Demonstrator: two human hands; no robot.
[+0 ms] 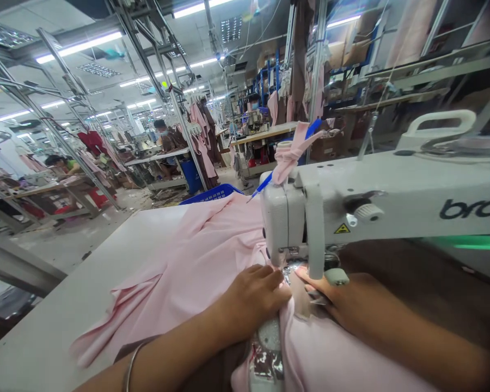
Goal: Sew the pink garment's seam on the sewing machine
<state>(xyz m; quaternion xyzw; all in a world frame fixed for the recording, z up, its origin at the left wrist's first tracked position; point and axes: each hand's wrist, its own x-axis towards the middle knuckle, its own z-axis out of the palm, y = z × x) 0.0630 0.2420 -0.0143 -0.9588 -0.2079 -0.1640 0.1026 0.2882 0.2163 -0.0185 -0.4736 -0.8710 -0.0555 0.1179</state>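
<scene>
Pale pink fabric point(196, 261) lies spread over a white sewing table point(57, 321) and runs under the head of a white sewing machine point(392, 190). My left hand point(253, 296) presses flat on the fabric just left of the needle area. On the other side of the presser foot point(296, 269), my right hand point(347, 305) holds the fabric edge down. Both hands lie close together, fingertips toward the needle. The needle itself is hidden behind the machine head.
A knotted strip of pink cloth point(294, 152) sits on top of the machine head. A blue plastic crate point(212, 194) stands beyond the table's far edge. Other people sit at sewing tables point(163, 156) in the background, among metal racks hung with garments.
</scene>
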